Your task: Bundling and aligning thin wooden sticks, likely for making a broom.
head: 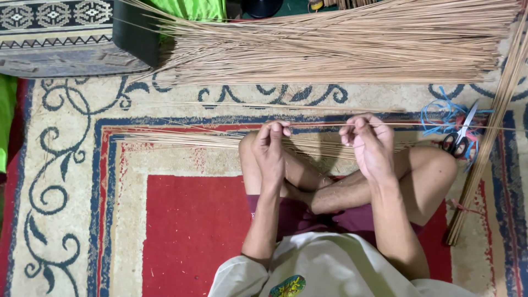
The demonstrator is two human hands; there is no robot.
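Head view: seated cross-legged on a patterned rug, the left hand and right hand pinch one thin stick between closed fingertips above the knees. Scissors lie partly tangled in blue string; the large stick pile runs off frame.
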